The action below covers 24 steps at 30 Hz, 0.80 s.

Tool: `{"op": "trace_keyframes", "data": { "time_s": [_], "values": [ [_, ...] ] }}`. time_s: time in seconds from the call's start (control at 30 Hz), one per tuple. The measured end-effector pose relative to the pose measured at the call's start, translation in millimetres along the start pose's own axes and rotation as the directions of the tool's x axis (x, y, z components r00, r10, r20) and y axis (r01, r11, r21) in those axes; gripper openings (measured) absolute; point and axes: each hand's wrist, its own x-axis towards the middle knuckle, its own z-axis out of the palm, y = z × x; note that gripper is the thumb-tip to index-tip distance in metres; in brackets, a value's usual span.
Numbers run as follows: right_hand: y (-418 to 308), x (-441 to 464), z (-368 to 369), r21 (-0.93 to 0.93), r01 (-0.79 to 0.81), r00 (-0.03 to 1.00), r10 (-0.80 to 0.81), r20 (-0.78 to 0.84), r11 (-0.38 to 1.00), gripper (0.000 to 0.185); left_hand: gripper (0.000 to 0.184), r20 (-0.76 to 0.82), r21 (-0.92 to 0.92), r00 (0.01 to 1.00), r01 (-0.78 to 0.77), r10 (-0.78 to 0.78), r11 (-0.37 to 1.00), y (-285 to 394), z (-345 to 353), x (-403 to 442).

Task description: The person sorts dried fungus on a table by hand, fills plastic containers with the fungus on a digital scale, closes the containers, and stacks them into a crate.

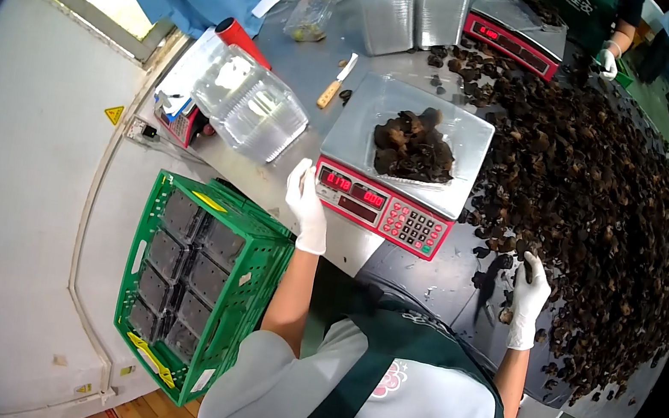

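A red digital scale (382, 207) stands on the metal table, its display reading about 0.178. On its pan rests a clear plastic tray (412, 179) filled with dark brown wood ear mushrooms (415, 145). My left hand (307, 207), in a white glove, is beside the scale's front left corner, fingers stretched out and holding nothing. At the near edge of the mushroom pile (600, 223) is my right hand (529, 303), also gloved. Its fingers are bent around a small dark wood ear piece (527, 271), partly hidden by them.
Nested clear trays (250, 106) lie left of the scale, near a wooden-handled knife (336, 81). Tall tray stacks (382, 8) stand behind. A green crate (209, 294) holding filled boxes is at my left. Across the table are another scale (510, 45) and a co-worker's gloved hand (607, 61).
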Motion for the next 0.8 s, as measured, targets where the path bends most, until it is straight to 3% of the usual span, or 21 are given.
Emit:
{"op": "trace_keyframes", "data": {
  "time_s": [0.23,0.3,0.37,0.47,0.6,0.63,0.73,0.8],
  "values": [
    [-56.0,25.2,12.1,0.043,-0.028,1.000,0.028,0.015,0.999,0.025,0.023,0.071,-0.106,0.997,0.037,-0.029,0.994,6.0,0.6,56.7],
    [-79.5,36.4,16.3,0.057,-0.039,0.999,0.037,0.036,0.998,0.024,0.021,0.100,-0.060,0.994,0.060,-0.054,0.996,8.9,-0.3,64.1],
    [-101.9,50.3,23.2,0.063,0.055,0.998,-0.057,0.021,0.996,0.024,0.020,0.102,-0.085,0.992,0.083,-0.074,0.993,13.6,1.3,69.2],
    [-118.1,71.9,39.6,0.095,0.072,0.997,-0.073,0.008,0.993,0.024,0.020,0.192,-0.035,0.976,0.110,-0.101,0.993,17.7,4.2,77.1],
    [-100.9,98.1,68.7,-0.072,0.108,0.990,-0.114,-0.088,0.992,0.020,0.021,0.300,-0.031,0.949,0.114,-0.100,0.993,27.1,24.1,94.6],
    [-86.2,103.1,79.0,-0.143,0.046,0.996,-0.056,-0.069,0.989,0.022,0.022,0.373,0.002,0.918,0.144,-0.134,0.990,29.9,32.9,99.3],
    [-45.0,111.1,103.4,-0.367,0.090,0.994,-0.104,-0.019,0.926,0.027,0.027,0.559,0.028,0.792,0.279,-0.246,0.960,30.1,67.5,111.6],
    [-41.2,112.9,105.4,-0.452,-0.022,0.997,0.052,0.055,0.892,0.030,0.030,0.653,0.014,0.696,0.384,-0.299,0.923,18.8,94.9,123.2]
  ]
}}
